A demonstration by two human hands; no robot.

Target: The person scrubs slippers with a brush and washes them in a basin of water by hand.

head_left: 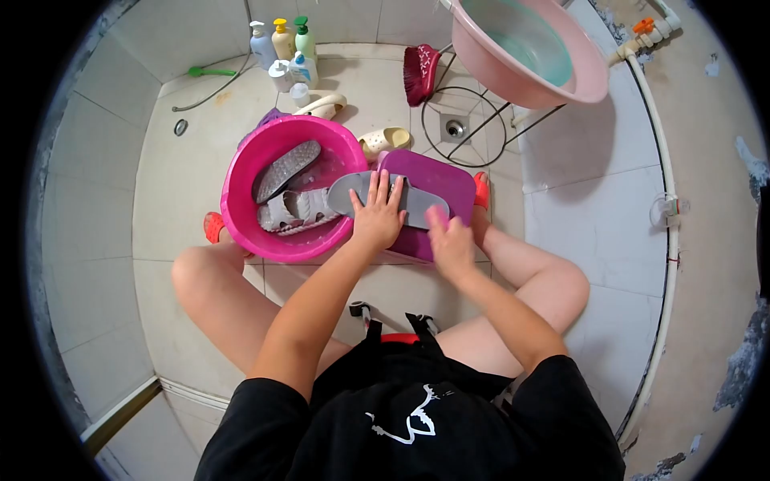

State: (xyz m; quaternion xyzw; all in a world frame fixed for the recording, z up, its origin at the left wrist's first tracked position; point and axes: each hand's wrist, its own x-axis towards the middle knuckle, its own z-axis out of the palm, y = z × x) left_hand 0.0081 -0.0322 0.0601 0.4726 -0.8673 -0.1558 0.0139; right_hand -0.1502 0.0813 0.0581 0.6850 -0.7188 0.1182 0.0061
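Note:
A grey slipper (425, 206) lies sole up across a purple plastic stool (453, 178), its left end reaching over the rim of a pink basin (241, 232). My left hand (378, 218) rests flat on the slipper with its fingers spread. Over the slipper's right end, my right hand (454, 248) is closed around a small pink brush-like thing (437, 216), blurred by motion. Inside the basin are a grey slipper with its sole up (287, 171) and a light grey strapped sandal (297, 212), both wet.
Cream clogs (385, 141) lie behind the basin and stool. Several pump bottles (282, 40) stand by the back wall. A dark red brush head (419, 76) and a wire stand (465, 148) holding a pale pink washbasin (585, 72) are at back right, around a floor drain (455, 128).

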